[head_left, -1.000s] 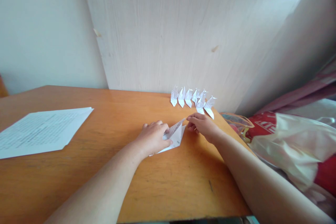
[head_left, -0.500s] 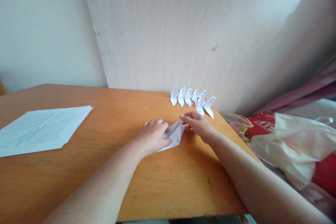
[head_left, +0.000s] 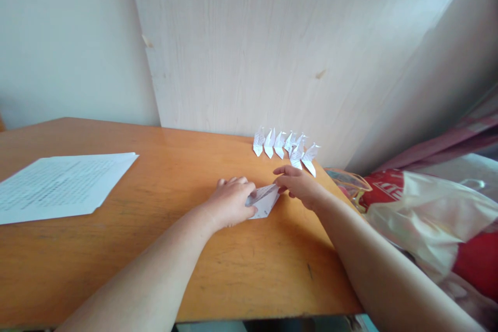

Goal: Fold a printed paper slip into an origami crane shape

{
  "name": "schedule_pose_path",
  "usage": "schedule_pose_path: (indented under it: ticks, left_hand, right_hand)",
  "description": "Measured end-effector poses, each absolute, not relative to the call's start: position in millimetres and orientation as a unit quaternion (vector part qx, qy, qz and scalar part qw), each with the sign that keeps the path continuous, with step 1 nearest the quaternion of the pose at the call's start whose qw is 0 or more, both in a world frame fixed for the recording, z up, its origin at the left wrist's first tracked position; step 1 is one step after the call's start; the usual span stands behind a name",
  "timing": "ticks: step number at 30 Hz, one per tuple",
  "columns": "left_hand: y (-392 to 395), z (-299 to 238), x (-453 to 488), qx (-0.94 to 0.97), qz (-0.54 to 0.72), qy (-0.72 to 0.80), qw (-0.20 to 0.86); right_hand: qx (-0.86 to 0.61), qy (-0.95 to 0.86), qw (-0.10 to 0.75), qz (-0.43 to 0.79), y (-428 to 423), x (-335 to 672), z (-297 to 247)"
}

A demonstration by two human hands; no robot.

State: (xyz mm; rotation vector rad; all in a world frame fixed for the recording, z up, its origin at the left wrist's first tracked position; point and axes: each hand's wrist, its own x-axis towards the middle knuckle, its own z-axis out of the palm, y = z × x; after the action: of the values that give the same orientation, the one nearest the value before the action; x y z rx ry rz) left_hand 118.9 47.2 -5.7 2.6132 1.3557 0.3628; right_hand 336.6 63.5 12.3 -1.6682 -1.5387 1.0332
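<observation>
A small folded piece of printed white paper [head_left: 265,201] lies on the orange wooden table [head_left: 163,249]. My left hand [head_left: 230,201] rests on its left part, fingers curled down and pressing it against the table. At the paper's upper right corner my right hand [head_left: 296,184] pinches a flap between thumb and fingers. Behind the hands, a row of several small folded paper figures [head_left: 286,146] stands against the pale wooden board [head_left: 280,46].
A stack of printed sheets [head_left: 58,184] lies at the table's left. Past the table's right edge sits a red and clear plastic bag [head_left: 420,212]. The white wall [head_left: 66,36] is behind on the left.
My right hand has brought the raised flap down and left, so the paper now lies flatter and more folded. My left hand stays pressed on it.
</observation>
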Motion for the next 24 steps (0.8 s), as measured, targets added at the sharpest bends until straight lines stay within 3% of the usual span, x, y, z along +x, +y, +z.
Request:
schedule_pose_path:
  ticks: [12,24]
  left_hand:
    - [47,8,112,0.885,0.095,0.439,0.125]
    - [57,1,102,0.894,0.097,0.427,0.096]
  right_hand:
    - [-0.475,-0.781,0.28,0.293,67,372,13]
    - [-0.478,-0.811,0.192,0.277,62,371,19]
